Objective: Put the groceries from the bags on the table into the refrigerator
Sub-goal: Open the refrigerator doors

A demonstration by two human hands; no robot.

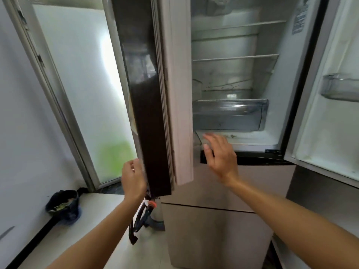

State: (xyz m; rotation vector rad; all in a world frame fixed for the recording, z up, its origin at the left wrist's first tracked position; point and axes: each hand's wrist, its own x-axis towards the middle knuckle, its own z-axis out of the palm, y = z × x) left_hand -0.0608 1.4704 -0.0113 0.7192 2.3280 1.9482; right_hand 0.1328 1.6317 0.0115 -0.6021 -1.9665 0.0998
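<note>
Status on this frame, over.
Left hand grips left door edge. Right hand open, empty, below crisper drawer. Refrigerator open, no groceries visible. Left door partly across opening.

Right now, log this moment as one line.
refrigerator: doors open | left hand: holds left door | right hand: open, below crisper drawer

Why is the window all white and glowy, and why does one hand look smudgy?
Head view: daylight washes the frosted window out to white glare. Head view: the right hand is blurred at its fingertips; the left hand, gripping the dark fridge door, looks sharper. Head view: the wide lens bends the door's straight edges.
</note>
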